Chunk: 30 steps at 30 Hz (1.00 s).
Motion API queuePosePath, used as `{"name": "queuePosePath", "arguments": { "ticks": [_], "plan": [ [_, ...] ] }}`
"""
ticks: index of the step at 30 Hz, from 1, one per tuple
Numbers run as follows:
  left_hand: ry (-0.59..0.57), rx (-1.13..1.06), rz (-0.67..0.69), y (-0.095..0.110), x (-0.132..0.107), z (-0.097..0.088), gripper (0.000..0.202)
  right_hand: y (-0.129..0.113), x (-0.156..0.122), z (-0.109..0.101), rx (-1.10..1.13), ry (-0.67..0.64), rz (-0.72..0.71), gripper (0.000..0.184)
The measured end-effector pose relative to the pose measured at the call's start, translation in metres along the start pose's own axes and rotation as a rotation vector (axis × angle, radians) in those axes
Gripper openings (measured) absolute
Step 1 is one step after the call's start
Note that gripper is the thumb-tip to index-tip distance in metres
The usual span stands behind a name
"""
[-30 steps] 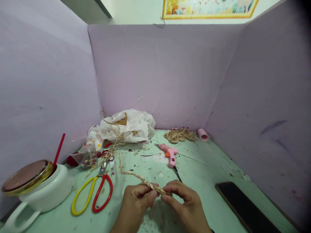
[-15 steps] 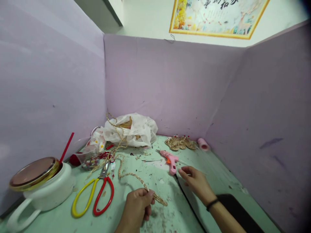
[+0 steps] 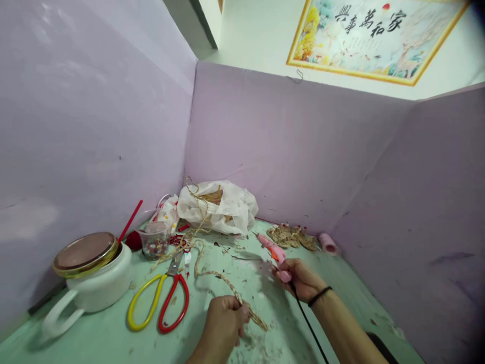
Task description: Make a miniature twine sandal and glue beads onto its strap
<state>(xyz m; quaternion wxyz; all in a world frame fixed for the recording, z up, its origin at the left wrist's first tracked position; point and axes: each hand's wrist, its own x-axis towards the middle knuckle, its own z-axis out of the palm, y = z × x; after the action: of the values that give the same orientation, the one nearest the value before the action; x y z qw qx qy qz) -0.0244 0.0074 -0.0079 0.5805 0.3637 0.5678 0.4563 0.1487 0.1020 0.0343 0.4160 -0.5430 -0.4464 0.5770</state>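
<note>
My left hand [image 3: 226, 323] pinches a braided straw cord [image 3: 223, 277] near its folded end, low over the table. The rest of the cord runs back across the table to the white plastic bag [image 3: 238, 210], which has more straw in it. My right hand [image 3: 301, 279], with a black band at the wrist, is wrapped round the handle of a pink hot glue gun [image 3: 271, 247]. Its nozzle points away and to the left, and a black cable trails from the handle toward me. Part of the grip is hidden by my fingers.
Scissors [image 3: 175, 270] with yellow and red handles lie left of my left hand. Beyond stand a white lidded pot [image 3: 102, 288] and a clear cup of beads [image 3: 156, 241]. Coiled straw pieces [image 3: 290, 236] and a pink roll [image 3: 329, 244] sit at the back. Purple panels [image 3: 265, 141] enclose the table.
My right hand has closed round the glue gun's handle and lifted it off the table. My left hand keeps its pinch on the cord. The camera view has shifted.
</note>
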Motion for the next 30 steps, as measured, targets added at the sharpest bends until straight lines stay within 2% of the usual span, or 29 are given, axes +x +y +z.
{"name": "queuePosePath", "arguments": {
  "ticks": [2,5,8,10,14,18,22,30],
  "plan": [
    [0.018,0.038,0.016,0.001,0.002,-0.001,0.019,-0.005,-0.027,0.006,0.07,-0.038,0.05,0.01],
    [0.027,0.106,0.063,0.001,0.007,-0.004,0.012,-0.003,-0.075,0.01,0.166,-0.051,-0.02,0.021],
    [0.026,0.204,0.129,-0.002,0.01,-0.007,0.014,0.012,-0.113,0.003,0.028,0.014,-0.164,0.031],
    [0.029,0.277,0.183,-0.003,0.01,-0.009,0.016,0.029,-0.126,-0.008,-0.082,0.091,-0.213,0.034],
    [0.054,0.43,0.28,0.0,0.004,-0.014,0.021,0.058,-0.133,-0.03,-0.165,0.111,-0.256,0.035],
    [0.08,0.76,0.418,0.009,-0.005,-0.016,0.023,0.064,-0.132,-0.039,-0.28,0.055,-0.264,0.034],
    [0.064,0.922,0.425,0.013,-0.01,-0.014,0.024,0.065,-0.131,-0.033,-0.289,0.034,-0.298,0.034],
    [0.057,0.996,0.428,0.01,-0.012,-0.013,0.024,0.075,-0.127,-0.012,-0.269,0.118,-0.397,0.028]
  ]
}}
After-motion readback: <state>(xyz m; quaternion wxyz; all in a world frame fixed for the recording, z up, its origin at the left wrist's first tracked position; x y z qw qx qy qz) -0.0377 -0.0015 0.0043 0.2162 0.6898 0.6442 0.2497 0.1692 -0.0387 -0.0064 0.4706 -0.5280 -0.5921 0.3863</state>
